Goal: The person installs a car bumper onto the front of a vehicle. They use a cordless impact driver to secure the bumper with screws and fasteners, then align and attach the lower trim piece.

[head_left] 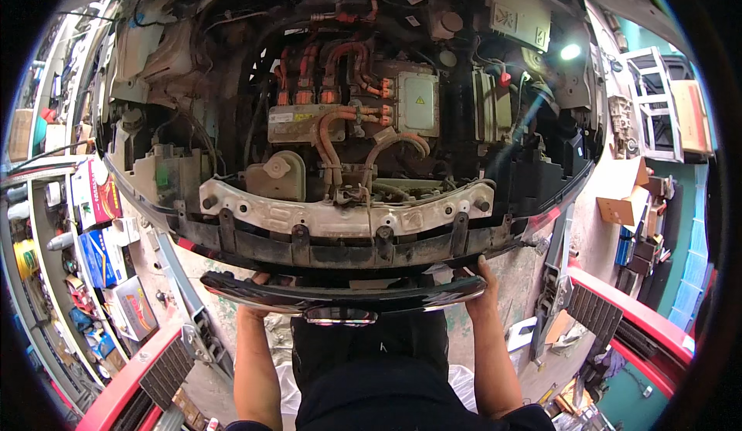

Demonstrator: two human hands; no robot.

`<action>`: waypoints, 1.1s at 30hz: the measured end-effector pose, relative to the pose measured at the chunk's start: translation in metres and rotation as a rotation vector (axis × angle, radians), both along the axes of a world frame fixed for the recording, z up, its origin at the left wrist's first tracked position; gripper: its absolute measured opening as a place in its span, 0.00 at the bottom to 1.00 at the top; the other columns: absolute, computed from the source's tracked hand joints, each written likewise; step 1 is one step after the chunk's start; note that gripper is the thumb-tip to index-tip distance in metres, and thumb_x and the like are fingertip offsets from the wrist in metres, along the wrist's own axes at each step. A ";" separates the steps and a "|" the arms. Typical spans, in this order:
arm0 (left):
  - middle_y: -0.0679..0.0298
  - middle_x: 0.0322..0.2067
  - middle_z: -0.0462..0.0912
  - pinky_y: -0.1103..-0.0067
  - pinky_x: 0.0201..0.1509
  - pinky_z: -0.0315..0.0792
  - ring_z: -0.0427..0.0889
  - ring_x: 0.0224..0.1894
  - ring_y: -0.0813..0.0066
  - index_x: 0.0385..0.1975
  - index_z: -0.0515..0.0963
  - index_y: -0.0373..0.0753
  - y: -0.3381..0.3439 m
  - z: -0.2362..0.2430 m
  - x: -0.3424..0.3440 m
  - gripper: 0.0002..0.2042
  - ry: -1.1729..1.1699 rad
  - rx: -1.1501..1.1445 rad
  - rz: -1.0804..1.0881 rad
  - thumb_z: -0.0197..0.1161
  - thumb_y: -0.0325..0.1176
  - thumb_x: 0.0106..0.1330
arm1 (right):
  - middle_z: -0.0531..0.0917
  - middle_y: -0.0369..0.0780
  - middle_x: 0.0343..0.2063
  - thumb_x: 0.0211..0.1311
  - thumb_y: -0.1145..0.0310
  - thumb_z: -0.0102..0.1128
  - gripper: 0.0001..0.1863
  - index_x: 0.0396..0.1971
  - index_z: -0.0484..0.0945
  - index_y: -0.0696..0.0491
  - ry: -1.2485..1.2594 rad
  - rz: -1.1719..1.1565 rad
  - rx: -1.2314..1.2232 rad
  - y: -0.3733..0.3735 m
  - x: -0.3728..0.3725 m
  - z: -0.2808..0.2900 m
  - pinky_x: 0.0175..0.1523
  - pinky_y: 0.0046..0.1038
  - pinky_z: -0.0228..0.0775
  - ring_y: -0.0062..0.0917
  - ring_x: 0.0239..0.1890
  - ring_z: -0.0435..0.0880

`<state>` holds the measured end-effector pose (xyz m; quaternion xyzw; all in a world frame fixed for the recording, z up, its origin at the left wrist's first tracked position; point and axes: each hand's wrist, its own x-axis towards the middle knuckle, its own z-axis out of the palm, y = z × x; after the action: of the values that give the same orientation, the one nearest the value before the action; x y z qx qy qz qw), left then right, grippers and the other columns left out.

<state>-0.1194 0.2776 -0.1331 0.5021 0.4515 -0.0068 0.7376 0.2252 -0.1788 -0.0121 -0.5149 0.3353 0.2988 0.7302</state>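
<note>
A glossy black front grille trim with an oval chrome badge at its centre spans the space between my body and the car's nose. My left hand grips its left end, fingers partly hidden behind it. At the other end my right hand is closed round the piece, thumb upward. Just beyond the trim runs the car's dusty dark front edge, close to it; I cannot tell whether they touch. Above that edge lies a dirty pale metal crossmember.
The open engine bay holds orange high-voltage cables and a silver power unit. Red lift arms flank me on both sides. Crowded shelves line the left; a cardboard box stands right. A work light shines far right.
</note>
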 end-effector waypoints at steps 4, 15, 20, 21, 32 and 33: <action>0.55 0.44 0.84 0.65 0.55 0.81 0.84 0.45 0.61 0.50 0.78 0.35 0.001 0.058 0.048 0.12 -0.142 -0.711 0.243 0.60 0.25 0.69 | 0.86 0.42 0.47 0.69 0.47 0.64 0.27 0.52 0.80 0.56 -0.032 -0.022 -0.078 -0.007 -0.002 -0.003 0.50 0.39 0.76 0.36 0.46 0.84; 0.59 0.34 0.80 0.67 0.46 0.78 0.79 0.35 0.64 0.43 0.79 0.38 0.004 0.078 0.053 0.09 -0.104 -0.713 0.271 0.60 0.36 0.70 | 0.80 0.48 0.56 0.75 0.48 0.57 0.33 0.64 0.71 0.61 -0.134 -0.004 -0.055 -0.013 -0.026 -0.016 0.54 0.48 0.80 0.47 0.57 0.82; 0.61 0.31 0.78 0.69 0.39 0.72 0.73 0.34 0.66 0.42 0.78 0.40 0.013 0.063 0.042 0.11 -0.121 -0.836 0.306 0.59 0.41 0.72 | 0.82 0.49 0.52 0.75 0.43 0.56 0.35 0.63 0.71 0.62 0.061 0.231 -0.005 -0.002 -0.037 -0.039 0.53 0.44 0.83 0.43 0.52 0.86; 0.62 0.30 0.77 0.70 0.38 0.71 0.72 0.33 0.67 0.40 0.77 0.41 0.009 0.069 0.049 0.09 -0.110 -0.784 0.293 0.60 0.40 0.71 | 0.83 0.48 0.51 0.75 0.43 0.56 0.35 0.63 0.71 0.62 0.035 0.235 -0.003 0.004 -0.031 -0.035 0.52 0.43 0.84 0.41 0.51 0.86; 0.61 0.31 0.78 0.64 0.43 0.75 0.74 0.35 0.67 0.45 0.79 0.42 0.010 0.065 0.052 0.12 -0.091 -0.776 0.318 0.59 0.41 0.70 | 0.78 0.34 0.37 0.74 0.46 0.60 0.27 0.50 0.78 0.59 -0.044 0.215 -0.307 0.019 -0.029 -0.033 0.49 0.26 0.70 0.22 0.41 0.76; 0.57 0.37 0.83 0.62 0.49 0.78 0.80 0.39 0.62 0.47 0.80 0.40 0.012 0.050 0.041 0.14 -0.088 -0.668 0.278 0.60 0.43 0.70 | 0.79 0.34 0.36 0.74 0.46 0.60 0.26 0.50 0.78 0.58 -0.046 0.203 -0.313 0.019 -0.027 -0.035 0.48 0.26 0.70 0.21 0.41 0.76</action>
<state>-0.0789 0.2892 -0.0828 0.1671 0.4562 -0.0318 0.8735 0.1982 -0.1594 -0.0474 -0.6601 0.3072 0.3035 0.6147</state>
